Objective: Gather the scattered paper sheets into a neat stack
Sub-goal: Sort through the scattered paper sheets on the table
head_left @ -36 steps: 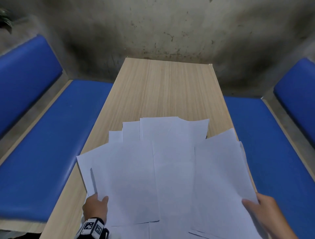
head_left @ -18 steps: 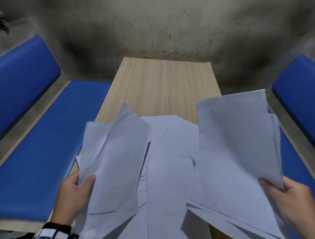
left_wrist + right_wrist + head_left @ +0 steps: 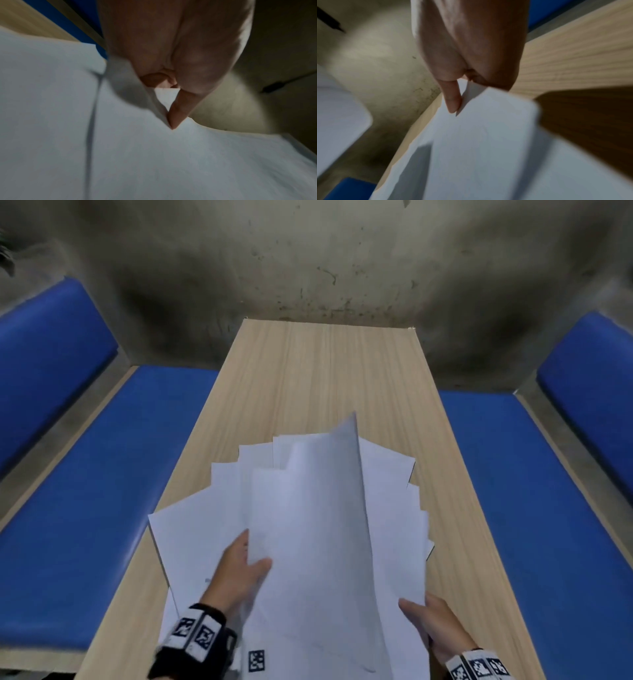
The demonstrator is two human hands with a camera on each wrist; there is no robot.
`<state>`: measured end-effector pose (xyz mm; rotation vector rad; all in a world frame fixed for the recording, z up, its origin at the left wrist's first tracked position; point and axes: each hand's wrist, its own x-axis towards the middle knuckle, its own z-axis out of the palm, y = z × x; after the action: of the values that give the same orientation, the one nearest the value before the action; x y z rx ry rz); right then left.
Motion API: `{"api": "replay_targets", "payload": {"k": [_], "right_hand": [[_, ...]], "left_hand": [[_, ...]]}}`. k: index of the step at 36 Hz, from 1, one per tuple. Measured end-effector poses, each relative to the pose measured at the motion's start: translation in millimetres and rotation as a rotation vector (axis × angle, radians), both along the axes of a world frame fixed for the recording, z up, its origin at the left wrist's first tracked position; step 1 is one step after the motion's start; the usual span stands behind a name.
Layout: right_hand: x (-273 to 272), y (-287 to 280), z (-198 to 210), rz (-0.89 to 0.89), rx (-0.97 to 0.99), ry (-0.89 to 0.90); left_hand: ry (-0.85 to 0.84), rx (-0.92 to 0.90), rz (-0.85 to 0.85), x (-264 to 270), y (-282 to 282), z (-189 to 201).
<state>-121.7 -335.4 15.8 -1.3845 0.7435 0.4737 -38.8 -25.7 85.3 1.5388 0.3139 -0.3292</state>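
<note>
Several white paper sheets (image 3: 318, 542) overlap in a loose fan over the near half of the wooden table (image 3: 325, 378). My left hand (image 3: 245, 568) pinches the left edge of the raised upper sheets, thumb on top; the left wrist view shows the left hand (image 3: 171, 105) with its thumb pressed on white paper (image 3: 154, 155). My right hand (image 3: 423, 619) grips the right edge of the same bundle near its lower corner. In the right wrist view the right hand (image 3: 458, 102) has its thumb on the paper (image 3: 488, 142), fingers hidden beneath. One sheet's far corner (image 3: 349, 422) curls upward.
Blue padded benches (image 3: 102, 491) (image 3: 534, 491) run along both long sides of the table, with blue backrests behind them. A stained concrete wall (image 3: 308, 261) closes the far end. A small printed marker (image 3: 257, 660) lies near the table's front edge.
Both hands lifted separate bunches of sheets off the table, then brought them together toward the middle. The sheets now overlap in one fan held from both sides.
</note>
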Motion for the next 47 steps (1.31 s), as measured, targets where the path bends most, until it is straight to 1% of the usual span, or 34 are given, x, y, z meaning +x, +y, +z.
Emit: {"api": "replay_targets", "payload": {"k": [2,4,6,7,9,11,12,13,16,18,20,24,27,29,33,35,41,44,47], "right_hand": [[1,2,-3,-0.030,0.064,0.043],[2,7,0,-0.107,0.145,0.085],[6,11,1,-0.119,0.199,0.132],[7,15,4,-0.098,0.183,0.122],[5,16,-1,-0.028,0.060,0.063],[1,13,-10,0.012,-0.029,0.040],[-1,11,-15,0.012,-0.061,0.035],[-4,9,-17,0.017,-0.085,0.024],[-9,2,-18,-0.081,-0.108,-0.005],[-12,-3,-17,-0.099,-0.139,-0.024],[-15,-8,-17,-0.065,-0.180,-0.039],[-19,-14,-32,-0.102,-0.218,-0.028],[-21,-17,-43,-0.103,-0.199,-0.019],[-21,-19,-43,-0.129,-0.192,-0.030],[-17,-24,-45,-0.153,-0.182,-0.062],[-15,-27,-48,-0.164,-0.168,-0.077],[-1,-32,-54,-0.137,-0.147,-0.079],[4,-35,-63,-0.103,-0.167,-0.077],[10,-36,-69,-0.071,-0.188,-0.071]], "left_hand": [[0.081,0.015,-0.042,-7,-17,-14],[0.168,0.045,-0.109,-13,-28,-33],[0.232,0.126,-0.223,-18,-34,-54],[0.239,0.164,-0.272,-19,-35,-65],[0.226,0.241,-0.411,-20,-41,-78],[0.180,0.391,-0.528,-20,-48,-87],[0.175,0.429,-0.520,-21,-52,-88],[0.179,0.458,-0.472,-23,-56,-89],[0.161,0.626,-0.165,-24,-59,-99],[0.169,0.717,-0.076,-24,-58,-104],[0.190,0.726,-0.066,-24,-60,-105],[0.203,0.625,-0.053,-20,-67,-102],[0.123,0.609,-0.004,-16,-67,-103],[0.063,0.590,0.018,-10,-67,-101],[-0.028,0.573,0.066,15,-58,-89],[-0.047,0.580,0.098,30,-53,-82],[-0.016,0.613,0.107,85,-47,-73],[0.018,0.651,0.106,111,-48,-85],[0.110,0.745,0.022,133,-49,-109]]}}
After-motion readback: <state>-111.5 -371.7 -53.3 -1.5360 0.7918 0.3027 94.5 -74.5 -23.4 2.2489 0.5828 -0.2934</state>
